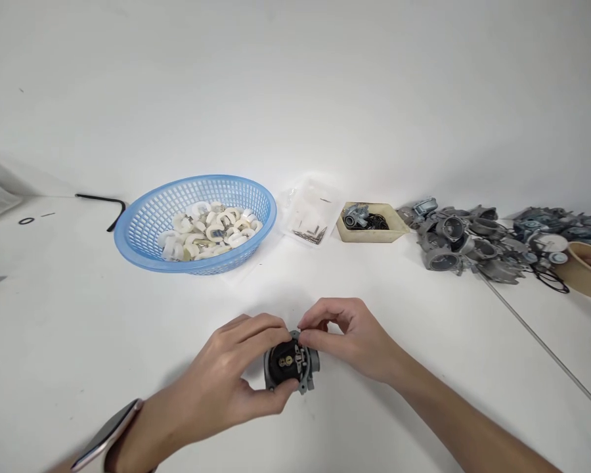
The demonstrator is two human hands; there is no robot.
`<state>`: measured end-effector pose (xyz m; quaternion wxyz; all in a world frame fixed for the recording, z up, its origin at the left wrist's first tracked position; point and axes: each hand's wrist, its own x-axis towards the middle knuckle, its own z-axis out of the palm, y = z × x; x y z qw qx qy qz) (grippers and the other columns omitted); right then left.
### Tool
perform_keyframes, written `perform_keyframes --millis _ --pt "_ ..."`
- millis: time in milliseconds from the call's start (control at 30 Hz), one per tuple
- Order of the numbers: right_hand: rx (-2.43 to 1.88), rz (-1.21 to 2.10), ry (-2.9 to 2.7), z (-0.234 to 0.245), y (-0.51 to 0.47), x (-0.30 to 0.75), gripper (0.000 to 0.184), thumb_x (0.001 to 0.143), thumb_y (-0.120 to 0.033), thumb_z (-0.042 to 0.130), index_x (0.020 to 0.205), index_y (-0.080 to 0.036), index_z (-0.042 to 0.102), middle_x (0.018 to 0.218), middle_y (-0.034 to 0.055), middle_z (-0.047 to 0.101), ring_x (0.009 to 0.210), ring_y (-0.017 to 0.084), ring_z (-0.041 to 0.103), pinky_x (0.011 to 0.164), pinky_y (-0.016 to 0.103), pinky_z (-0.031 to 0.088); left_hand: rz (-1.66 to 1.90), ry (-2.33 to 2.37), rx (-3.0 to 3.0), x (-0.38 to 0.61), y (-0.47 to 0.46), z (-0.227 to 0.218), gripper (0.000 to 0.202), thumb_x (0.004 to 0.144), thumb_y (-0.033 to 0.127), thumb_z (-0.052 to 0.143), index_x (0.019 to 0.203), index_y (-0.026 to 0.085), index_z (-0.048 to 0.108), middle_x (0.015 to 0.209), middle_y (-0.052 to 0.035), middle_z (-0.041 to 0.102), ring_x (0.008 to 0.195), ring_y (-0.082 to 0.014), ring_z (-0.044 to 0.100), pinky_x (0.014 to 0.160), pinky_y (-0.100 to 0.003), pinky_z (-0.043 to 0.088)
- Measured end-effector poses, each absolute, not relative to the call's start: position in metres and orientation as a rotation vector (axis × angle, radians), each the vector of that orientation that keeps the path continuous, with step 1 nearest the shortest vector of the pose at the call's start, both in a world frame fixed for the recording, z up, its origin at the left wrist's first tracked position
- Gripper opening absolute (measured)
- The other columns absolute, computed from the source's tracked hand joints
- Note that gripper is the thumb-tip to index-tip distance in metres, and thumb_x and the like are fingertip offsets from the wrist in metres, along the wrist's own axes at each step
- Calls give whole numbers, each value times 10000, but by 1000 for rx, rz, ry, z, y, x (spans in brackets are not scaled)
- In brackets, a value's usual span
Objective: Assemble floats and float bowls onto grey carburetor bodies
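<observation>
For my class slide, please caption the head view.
Left hand holds a grey-rimmed housing; right hand at its edge.

"What is the white table (79, 341) carrying?"
"A bent black bar (103, 198), a blue basket (192, 267), a white tray (328, 205) and a beige tray (369, 236) are sitting in a row."
"And further right?"
"Grey metal parts (485, 249) are lying heaped near a thin rod (542, 343)."

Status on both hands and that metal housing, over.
Left hand gripping metal housing. Right hand at its upper edge, anything pinched unclear. Housing open-faced, brass-coloured fittings showing. Blue basket beyond, not in the way.
</observation>
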<state>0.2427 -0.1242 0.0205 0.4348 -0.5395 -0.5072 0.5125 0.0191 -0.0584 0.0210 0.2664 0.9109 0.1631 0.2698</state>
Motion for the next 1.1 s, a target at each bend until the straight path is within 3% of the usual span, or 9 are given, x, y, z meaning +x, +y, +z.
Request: perform_keyframes --millis 267,667,1100 --pt "-1379 1270 -1249 26 -125 239 83 830 -290 786 842 -210 767 725 -17 683 699 131 568 702 292 432 794 472 2429 18 -62 17 424 803 132 733 1192 241 606 1155 -43 661 1004 -197 666 877 -315 564" --pt "-1440 1233 -1373 28 -123 240 116 884 -232 664 886 -234 780 900 -7 702 787 143 564 744 298 444 761 455 2391 19 -61 16 412 828 118 715 1203 243 599 1129 -40 661 949 -182 666 838 -296 567" --pt "-1391 1337 -1404 29 -123 246 104 878 -265 690 919 -214 771 959 24 715 790 156 572 781 326 470 791 452 2419 19 -61 16 440 809 109 711 1209 249 591 1121 -46 660 940 -191 669 828 -306 572"
